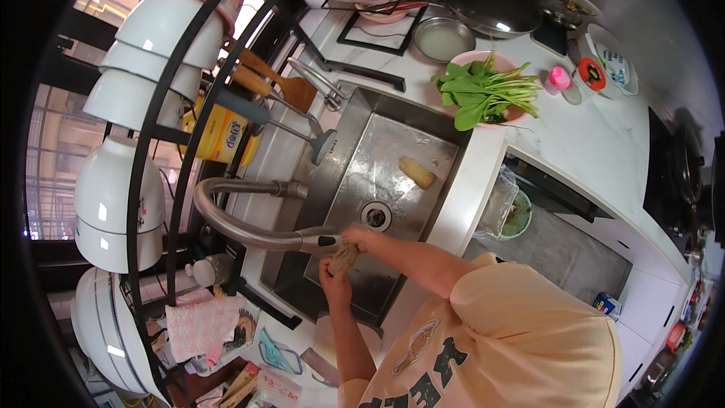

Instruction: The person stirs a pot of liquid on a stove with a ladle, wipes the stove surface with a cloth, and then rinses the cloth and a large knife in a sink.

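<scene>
Both hands are under the spout of a brushed-metal gooseneck faucet (249, 241), over a stainless steel sink (391, 136). Between them is a soft, crumpled greyish-brown thing (343, 258), too blurred to name for certain. My left hand (335, 283) grips its lower end. My right hand (361, 236) has its upper end, close against the faucet head. A short, yellowish, roughly cylindrical piece (417, 173) lies on the sink floor, apart from both hands. The round drain (376, 217) is just beyond my right hand.
A pink bowl (481, 56) of leafy greens (487, 90) stands by the sink corner. Near it are a metal bowl (444, 39) and a lidded pan (490, 3). A black rack (170, 79) with white bowls (116, 181) rises beyond the faucet. A cleaver (320, 365) lies near my left forearm.
</scene>
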`<state>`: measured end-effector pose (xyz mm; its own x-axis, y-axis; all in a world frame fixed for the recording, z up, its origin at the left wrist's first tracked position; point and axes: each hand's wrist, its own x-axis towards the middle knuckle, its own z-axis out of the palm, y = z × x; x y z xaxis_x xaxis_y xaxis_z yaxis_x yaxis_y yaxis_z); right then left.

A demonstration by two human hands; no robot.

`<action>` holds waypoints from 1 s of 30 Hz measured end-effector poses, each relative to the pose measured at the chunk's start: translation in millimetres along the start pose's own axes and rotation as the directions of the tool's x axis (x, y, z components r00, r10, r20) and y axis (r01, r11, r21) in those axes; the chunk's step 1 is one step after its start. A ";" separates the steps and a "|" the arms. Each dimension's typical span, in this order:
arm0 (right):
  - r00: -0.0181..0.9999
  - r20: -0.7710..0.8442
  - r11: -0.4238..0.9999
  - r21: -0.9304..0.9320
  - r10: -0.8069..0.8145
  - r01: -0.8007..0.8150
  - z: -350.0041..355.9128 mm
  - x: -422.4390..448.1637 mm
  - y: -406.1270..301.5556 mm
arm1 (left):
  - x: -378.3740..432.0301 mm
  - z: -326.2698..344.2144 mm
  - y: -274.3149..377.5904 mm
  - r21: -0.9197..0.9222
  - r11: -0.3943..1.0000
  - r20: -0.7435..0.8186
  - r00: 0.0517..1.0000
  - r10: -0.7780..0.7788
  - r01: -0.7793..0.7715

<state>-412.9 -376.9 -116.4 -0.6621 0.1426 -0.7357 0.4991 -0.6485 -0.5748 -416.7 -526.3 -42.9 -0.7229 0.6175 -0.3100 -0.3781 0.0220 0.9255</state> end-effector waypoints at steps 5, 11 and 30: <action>0.947 0.087 0.719 -0.631 -0.308 0.292 2.8 14.7 7.9 | 17.0 -44.9 -60.5 -0.454 0.875 -0.176 0.946 -0.274 0.169; 0.977 0.022 0.439 -0.891 -0.210 0.114 -36.7 -13.0 -30.6 | 43.8 15.5 -52.2 -0.478 0.808 -0.113 0.889 -0.444 0.343; 0.934 0.280 0.489 -0.797 -0.221 0.354 -28.3 13.5 -119.5 | 56.1 50.7 2.5 0.861 0.444 0.237 0.968 0.083 -0.249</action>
<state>-465.6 -276.3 -67.8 -0.8853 0.0672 -0.4600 0.4549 0.3297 -0.8273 -428.9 -451.7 -46.9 -0.5937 0.7862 -0.1714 0.5100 0.5324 0.6756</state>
